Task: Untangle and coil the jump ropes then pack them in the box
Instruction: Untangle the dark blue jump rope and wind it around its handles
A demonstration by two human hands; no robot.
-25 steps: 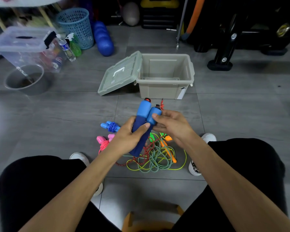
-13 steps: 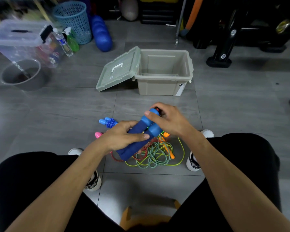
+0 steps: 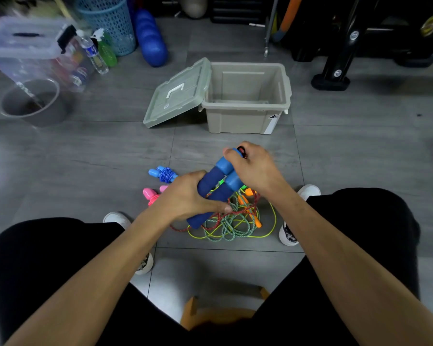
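Observation:
Two blue foam jump-rope handles (image 3: 216,184) lie side by side in my grasp, tilted up to the right. My left hand (image 3: 188,198) grips their lower halves. My right hand (image 3: 251,166) grips their top ends, where the red rope (image 3: 211,217) comes out. Below them a tangled pile of green, yellow and red ropes (image 3: 231,226) with orange handles (image 3: 253,212) lies on the floor. A coiled blue rope (image 3: 164,173) and a pink rope (image 3: 151,196) lie to the left. The open beige box (image 3: 246,118) stands beyond, its lid (image 3: 178,93) leaning at its left side.
A clear storage bin (image 3: 28,48), a grey bucket (image 3: 33,106), bottles (image 3: 95,53), a blue basket (image 3: 108,23) and a blue roller (image 3: 151,41) fill the far left. Black gym equipment (image 3: 340,58) stands at the far right. My shoes (image 3: 289,233) flank the pile.
The handles tipped from nearly upright to slanting up to the right. My right hand shifted from their side to their top ends. My left hand stayed around their lower parts.

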